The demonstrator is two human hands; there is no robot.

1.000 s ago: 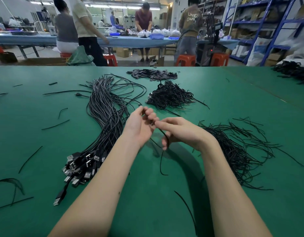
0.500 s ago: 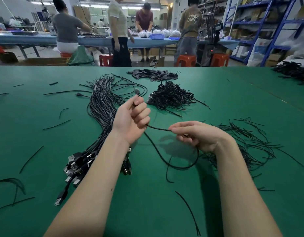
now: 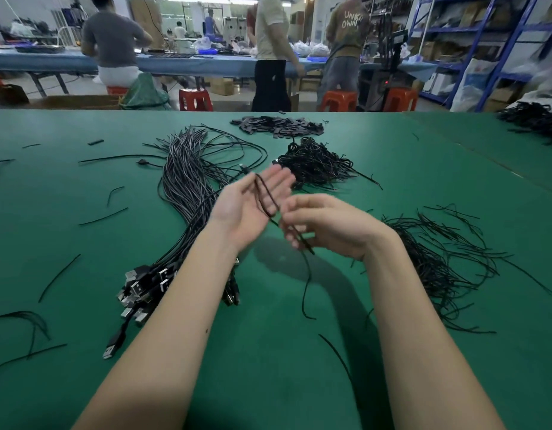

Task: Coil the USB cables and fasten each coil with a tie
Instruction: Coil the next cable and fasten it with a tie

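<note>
Since half a second ago the left hand (image 3: 256, 209) has opened, palm up, fingers spread; cable (image 3: 266, 197) loops lengthwise across it. Just right, the right hand (image 3: 327, 226) seemingly pinches the cable's trailing end.

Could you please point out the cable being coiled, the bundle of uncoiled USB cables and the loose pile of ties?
Cable being coiled (image 3: 266, 198): head view, loop across the palm.
USB cable bundle (image 3: 188, 187): head view, mid-bundle.
Tie pile (image 3: 439, 259): head view, pile's middle.
</note>
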